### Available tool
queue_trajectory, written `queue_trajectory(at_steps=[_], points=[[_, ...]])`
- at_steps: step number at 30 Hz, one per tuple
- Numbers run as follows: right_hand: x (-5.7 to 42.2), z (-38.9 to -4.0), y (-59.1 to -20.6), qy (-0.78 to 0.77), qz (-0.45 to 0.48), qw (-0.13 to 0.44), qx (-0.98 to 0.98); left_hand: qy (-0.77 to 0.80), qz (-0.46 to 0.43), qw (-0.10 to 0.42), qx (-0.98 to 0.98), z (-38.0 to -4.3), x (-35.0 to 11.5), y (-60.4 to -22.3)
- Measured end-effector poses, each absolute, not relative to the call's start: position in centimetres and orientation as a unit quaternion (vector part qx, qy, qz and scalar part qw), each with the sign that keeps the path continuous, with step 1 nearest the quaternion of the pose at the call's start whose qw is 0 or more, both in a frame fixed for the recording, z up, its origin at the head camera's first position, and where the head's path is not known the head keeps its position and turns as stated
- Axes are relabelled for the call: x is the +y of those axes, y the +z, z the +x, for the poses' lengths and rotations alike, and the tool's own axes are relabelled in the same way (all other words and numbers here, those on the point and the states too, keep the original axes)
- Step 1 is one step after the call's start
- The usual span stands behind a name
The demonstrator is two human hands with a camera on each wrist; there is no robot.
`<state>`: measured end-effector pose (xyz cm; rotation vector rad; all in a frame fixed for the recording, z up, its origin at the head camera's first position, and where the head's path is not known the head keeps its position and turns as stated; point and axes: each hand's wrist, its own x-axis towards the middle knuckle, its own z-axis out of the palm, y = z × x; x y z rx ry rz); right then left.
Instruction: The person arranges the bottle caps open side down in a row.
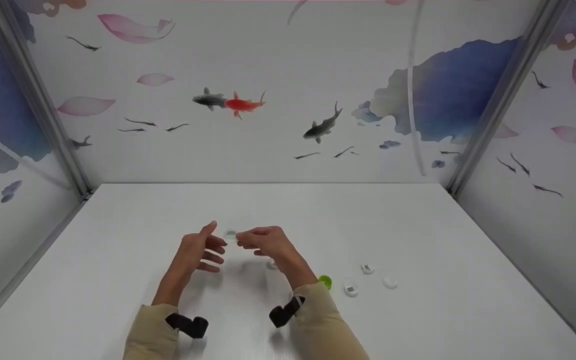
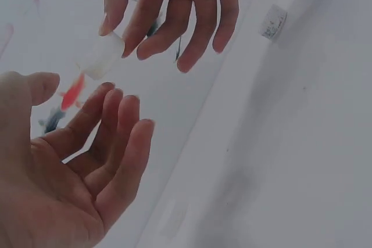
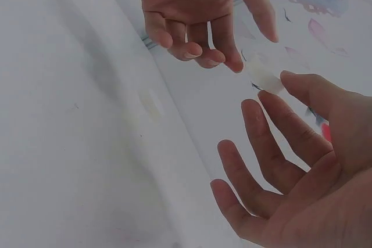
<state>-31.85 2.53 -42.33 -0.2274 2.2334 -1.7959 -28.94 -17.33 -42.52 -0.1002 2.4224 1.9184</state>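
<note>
Between thumb and index fingertip, my right hand [image 1: 274, 244] pinches a small round, whitish, see-through piece [image 1: 230, 234] above the table. In the left wrist view this piece [image 2: 100, 57] looks like a short cylinder with a pale body. Its exact kind I cannot tell. Facing it from the left, my left hand [image 1: 195, 252] has its thumb raised and its fingers loosely bent, with nothing in its grasp. In the right wrist view the left fingertips [image 3: 235, 65] come close to the piece. The other fingers of the right hand spread loosely.
Right of my right forearm lie a bright green round piece [image 1: 325, 281] and white round pieces [image 1: 351, 289], some with a dark mark. Another small white piece [image 1: 271, 264] lies partly behind the right wrist. Printed panels [image 1: 278, 165] enclose the white table [image 1: 443, 310].
</note>
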Motion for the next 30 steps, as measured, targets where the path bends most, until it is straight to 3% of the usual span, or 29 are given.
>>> queue_trajectory(at_steps=[5,16,30], points=[[2.56,-31.84,-42.28,-0.619,-0.090,0.129,0.769,0.635,-0.052,0.074,0.767,-28.62,-17.15,-42.27],[2.58,-31.75,-42.38,-0.609,-0.109,0.123,0.776,0.643,-0.058,0.112,0.755,-28.63,-17.24,-42.60],[2.64,-31.49,-42.36,-0.624,-0.088,0.111,0.768,0.657,-0.019,0.115,0.745,-29.00,-16.99,-42.94]])
